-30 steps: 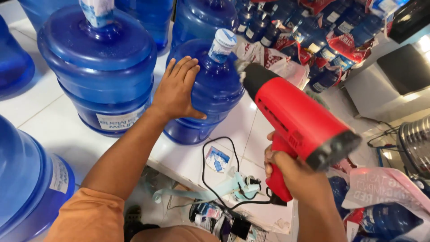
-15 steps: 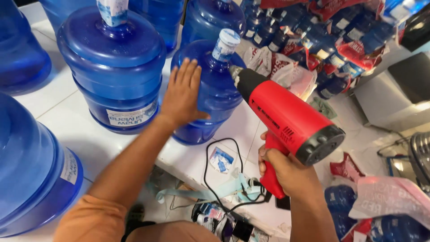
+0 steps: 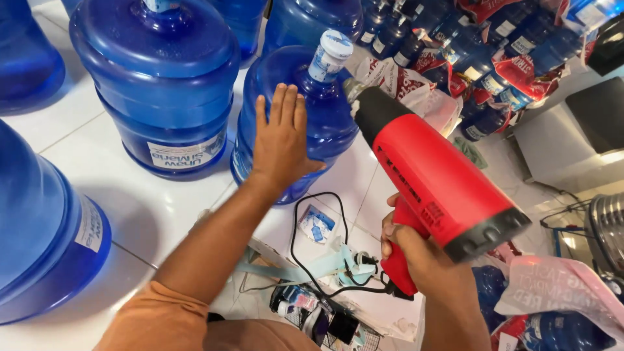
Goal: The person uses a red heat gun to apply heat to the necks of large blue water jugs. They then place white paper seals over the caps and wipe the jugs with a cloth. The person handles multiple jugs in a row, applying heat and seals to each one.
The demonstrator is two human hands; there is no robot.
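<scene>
My left hand [image 3: 281, 140] lies flat on the shoulder of the blue water jug [image 3: 296, 117], fingers [image 3: 279, 107] spread & straight, thumb off to the side – palm pressure w/o any grip, which braces the jug so it stays put while the neck gets worked on. That jug stands on the white tiled worktop [image 3: 162, 208], near its front edge, just beside a bigger blue jug [image 3: 159, 78] at my left; more jugs crowd round, incl. one at the near left edge [image 3: 39, 247]. My right hand [image 3: 416, 250] is wrapped round the grip of the red heat gun [image 3: 435, 185], fingers curled shut on the handle; the black nozzle [image 3: 367, 107] points up at the jug's neck, close to the white-and-blue sleeved cap [image 3: 330, 55] but apart from it, so the hot air meets the sleeve w/o the metal touching plastic. I hold the gun tilted, body low & nozzle high, since the cap sits up at the jug's top. The black cord [image 3: 305, 247] loops over the worktop edge beneath, next to a small loose label [image 3: 316, 224]. To the right, stacked packs of smaller bottles [image 3: 468, 45] in red-and-white wrap.
</scene>
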